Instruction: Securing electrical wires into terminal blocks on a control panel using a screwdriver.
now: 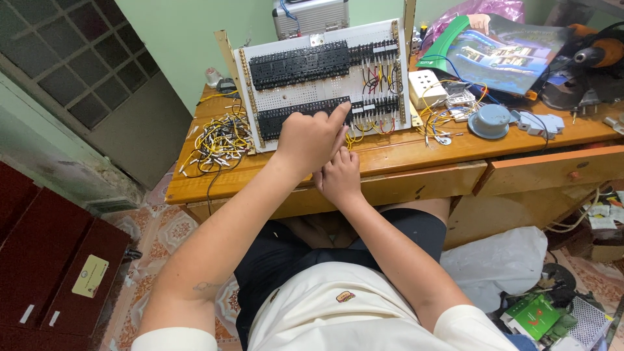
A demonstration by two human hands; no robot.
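Two hands at a white wiring panel propped on a wooden desk

Left of the wiring panel lies a tangle of yellow, white and black wires. The perforated white board leans back at the desk's middle, with two rows of black terminal blocks and coloured wires. The left hand is loosely curled, forefinger pressing its lower row, gripping nothing; the right hand, just below, whether it grips I cannot tell. Right: white socket box, grey round cap.

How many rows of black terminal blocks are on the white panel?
2. The upper row runs across the white panel; the lower row sits below it, partly hidden by the left hand.
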